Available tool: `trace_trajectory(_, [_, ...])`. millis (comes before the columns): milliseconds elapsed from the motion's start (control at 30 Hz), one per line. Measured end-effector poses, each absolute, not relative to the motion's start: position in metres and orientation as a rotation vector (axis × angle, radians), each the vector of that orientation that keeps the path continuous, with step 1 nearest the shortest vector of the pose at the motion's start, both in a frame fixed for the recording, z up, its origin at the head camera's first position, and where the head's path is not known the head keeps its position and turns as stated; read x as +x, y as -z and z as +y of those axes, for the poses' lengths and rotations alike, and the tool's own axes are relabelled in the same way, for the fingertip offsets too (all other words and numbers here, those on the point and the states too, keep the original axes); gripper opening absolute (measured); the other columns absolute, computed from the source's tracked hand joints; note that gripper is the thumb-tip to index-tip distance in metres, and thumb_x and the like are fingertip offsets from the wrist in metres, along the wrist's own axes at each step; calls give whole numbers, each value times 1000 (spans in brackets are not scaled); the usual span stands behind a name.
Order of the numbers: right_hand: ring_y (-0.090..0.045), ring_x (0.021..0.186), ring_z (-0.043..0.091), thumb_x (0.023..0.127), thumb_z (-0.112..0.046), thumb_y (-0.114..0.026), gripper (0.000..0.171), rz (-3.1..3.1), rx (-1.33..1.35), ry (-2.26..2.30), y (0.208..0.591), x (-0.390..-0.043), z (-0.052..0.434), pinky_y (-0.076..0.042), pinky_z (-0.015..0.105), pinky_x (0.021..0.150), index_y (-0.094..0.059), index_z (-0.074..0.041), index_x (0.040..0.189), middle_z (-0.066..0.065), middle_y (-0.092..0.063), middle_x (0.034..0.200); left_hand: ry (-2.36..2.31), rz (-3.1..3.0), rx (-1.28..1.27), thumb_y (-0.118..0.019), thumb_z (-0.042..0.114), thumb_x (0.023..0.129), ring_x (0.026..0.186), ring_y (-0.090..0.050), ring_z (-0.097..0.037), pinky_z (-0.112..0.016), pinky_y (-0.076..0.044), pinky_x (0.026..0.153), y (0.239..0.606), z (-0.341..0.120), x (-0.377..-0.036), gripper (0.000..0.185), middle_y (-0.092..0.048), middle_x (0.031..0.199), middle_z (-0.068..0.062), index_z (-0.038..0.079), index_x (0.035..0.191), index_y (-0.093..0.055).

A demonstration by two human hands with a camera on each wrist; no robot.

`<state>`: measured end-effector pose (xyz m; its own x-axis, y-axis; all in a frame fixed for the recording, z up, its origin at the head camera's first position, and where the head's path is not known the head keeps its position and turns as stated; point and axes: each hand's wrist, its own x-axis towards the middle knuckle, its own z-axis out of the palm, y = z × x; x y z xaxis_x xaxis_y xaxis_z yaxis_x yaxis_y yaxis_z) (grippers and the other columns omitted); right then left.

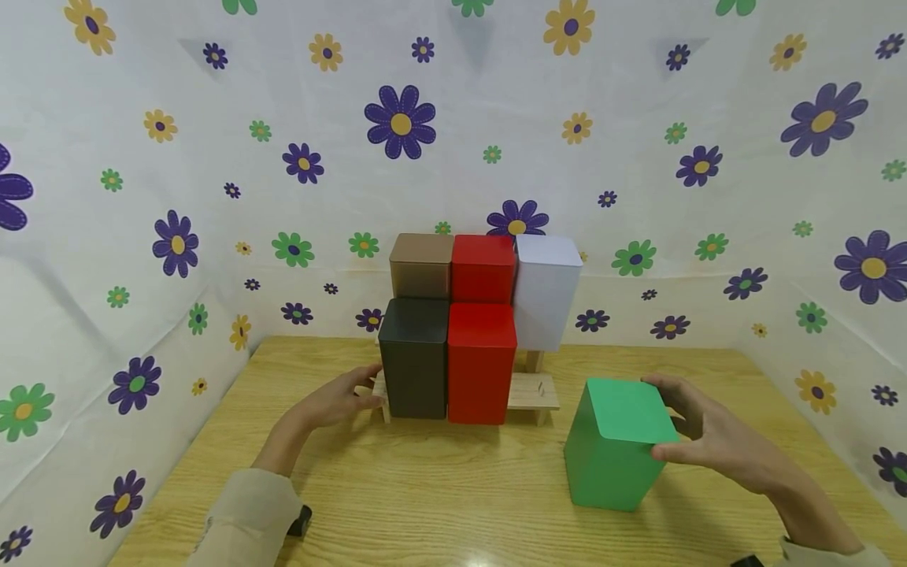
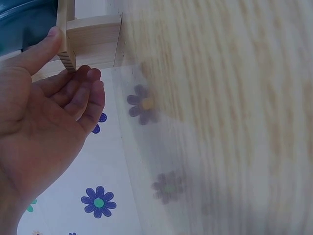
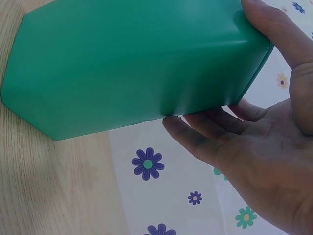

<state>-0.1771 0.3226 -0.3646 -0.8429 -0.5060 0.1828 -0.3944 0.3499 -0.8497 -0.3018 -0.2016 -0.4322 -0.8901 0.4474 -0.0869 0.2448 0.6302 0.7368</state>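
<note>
My right hand (image 1: 730,445) grips a green box (image 1: 616,465) near its top, thumb on the near side and fingers along the far side. In the right wrist view the thumb and the fingers (image 3: 200,129) lie on two sides of the box, whose lower end is at the tabletop. At the left end of a small two-tier wooden rack (image 1: 531,390), my left hand (image 1: 336,402) pinches the end of the lower shelf. The left wrist view shows the thumb (image 2: 46,46) on the wood and the other fingers curled beneath.
On the rack's front step stand a black box (image 1: 416,370) and a red box (image 1: 482,374). Behind them, higher up, are a brown box (image 1: 421,268), another red box (image 1: 483,264) and a white box (image 1: 544,291). A flowered cloth (image 1: 453,173) surrounds the wooden table (image 1: 425,504).
</note>
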Motion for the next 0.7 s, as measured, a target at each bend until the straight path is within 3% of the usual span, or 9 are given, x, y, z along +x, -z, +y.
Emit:
trace_trajectory(400, [-40, 119, 0, 82, 4, -60, 82, 2520, -824, 1469, 365, -174, 322, -44, 23, 87, -9, -12, 146, 17, -24, 141, -1114, 2586, 575, -55, 35, 90, 122, -39, -25, -48, -37, 94, 434, -203, -302, 65, -40, 137, -7, 19, 144, -25])
trace_trajectory(533, [-39, 118, -4, 87, 1, -54, 76, 2521, -825, 1455, 363, -175, 322, -46, 26, 84, -10, -14, 146, 18, -19, 145, -1113, 2586, 597, -55, 35, 90, 122, -39, -25, -47, -38, 93, 435, -204, -303, 64, -40, 137, -8, 18, 144, -25])
trace_trajectory(633, [-38, 120, -1, 91, -1, -48, 68, 2524, -823, 1445, 359, -177, 321, -46, 27, 83, -13, -17, 146, 14, -20, 147, -1104, 2591, 598, -54, 36, 90, 122, -40, -25, -47, -38, 94, 434, -204, -303, 64, -40, 137, -7, 19, 144, -25])
trace_trajectory(700, [-38, 124, 10, 92, -2, -45, 64, 2537, -811, 1441, 355, -179, 320, -46, 28, 83, -15, -19, 146, 11, -23, 146, -1099, 2593, 596, -54, 37, 90, 121, -40, -26, -48, -37, 94, 433, -204, -302, 65, -40, 137, -8, 18, 144, -25])
